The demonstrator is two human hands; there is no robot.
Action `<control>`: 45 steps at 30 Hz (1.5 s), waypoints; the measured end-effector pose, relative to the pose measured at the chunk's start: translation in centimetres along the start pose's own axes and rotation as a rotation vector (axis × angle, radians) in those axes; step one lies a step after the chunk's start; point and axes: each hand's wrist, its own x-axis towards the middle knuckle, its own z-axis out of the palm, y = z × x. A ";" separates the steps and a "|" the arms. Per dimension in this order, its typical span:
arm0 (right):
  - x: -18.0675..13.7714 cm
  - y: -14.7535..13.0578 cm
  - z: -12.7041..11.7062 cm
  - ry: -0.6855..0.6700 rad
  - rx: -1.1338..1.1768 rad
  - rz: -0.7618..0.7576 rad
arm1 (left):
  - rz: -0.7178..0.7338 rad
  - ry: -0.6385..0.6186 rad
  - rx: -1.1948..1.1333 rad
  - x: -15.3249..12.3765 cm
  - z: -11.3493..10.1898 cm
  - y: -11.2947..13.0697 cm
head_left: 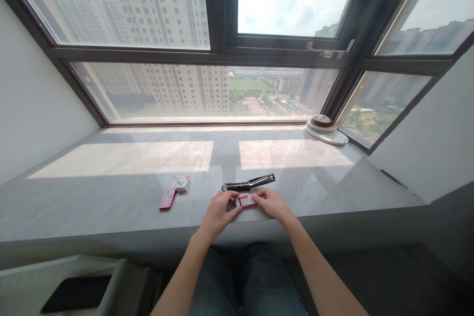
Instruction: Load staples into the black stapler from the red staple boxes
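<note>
A small red and white box of staples (246, 200) lies near the front edge of the marble sill, between my two hands. At its left end, my left hand (222, 208) grips it with thumb and fingers. The fingers of my right hand (271, 202) pinch its right end. Just beyond the box lies a black stapler (242, 186), folded open, its upper arm tilted up to the right and showing a metal strip. Whether the box is open at its left end I cannot make out clearly.
To the left on the sill (122, 207) are more small boxes: a white and pink one (179, 183) and a red one (168, 199). A stack of round plates or lids (325, 129) stands in the far right corner by the window. A dark flat object (77, 294) lies low at left.
</note>
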 end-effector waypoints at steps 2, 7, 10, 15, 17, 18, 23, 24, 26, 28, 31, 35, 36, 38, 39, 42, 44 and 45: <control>-0.2 0.8 -1.1 0.019 -0.018 0.019 | -0.010 0.009 -0.018 -0.1 -0.1 -0.4; -1.4 0.1 -2.9 0.157 -0.149 0.003 | -0.020 0.045 -0.030 -0.3 0.2 -0.6; -1.3 -2.6 -2.8 0.094 -0.285 -0.203 | -0.010 0.048 -0.022 -0.3 0.3 -0.6; 1.6 -6.9 -2.0 -0.257 -0.474 -0.423 | -0.004 0.045 -0.001 -0.3 0.1 -0.6; 2.6 -7.5 -2.0 -0.322 -0.479 -0.442 | -0.007 0.041 0.002 -0.3 0.1 -0.5; 2.9 -7.6 -2.0 -0.340 -0.471 -0.451 | -0.009 0.039 0.001 -0.3 0.1 -0.5; 1.6 -6.2 -3.0 -0.277 -0.293 -0.464 | -0.020 0.031 -0.020 -0.3 -0.1 -0.4; 1.1 -5.6 -3.3 -0.227 -0.212 -0.451 | -0.025 0.030 -0.025 -0.3 -0.1 -0.4; 0.1 -4.3 -3.7 -0.117 -0.081 -0.401 | -0.032 0.028 -0.035 -0.3 -0.1 -0.2; -0.9 -2.8 -4.0 -0.027 -0.040 -0.341 | -0.032 0.027 -0.039 -0.4 -0.2 -0.1; -2.0 -0.6 -4.4 0.080 -0.040 -0.266 | -0.012 0.034 -0.022 -0.5 -0.5 0.0; -3.0 1.2 -4.9 0.088 -0.060 -0.193 | -0.045 0.082 0.029 -0.7 -0.4 0.2; -3.2 1.3 -4.8 0.055 -0.066 -0.186 | -0.064 0.084 0.040 -0.7 -0.2 0.4; -3.3 1.1 -4.6 -0.010 -0.071 -0.187 | -0.082 0.069 0.048 -0.6 0.6 1.1; -3.3 0.9 -4.5 -0.028 -0.070 -0.190 | -0.077 0.061 0.044 -0.6 1.1 1.5; -3.2 -0.2 -4.2 -0.047 -0.066 -0.221 | -0.046 0.041 0.006 -0.6 2.0 2.5; -3.0 -0.9 -4.2 -0.039 -0.079 -0.251 | -0.058 0.045 -0.012 -0.7 1.9 2.4; -2.8 -1.2 -4.2 -0.032 -0.088 -0.264 | -0.078 0.074 -0.003 -0.6 1.5 2.1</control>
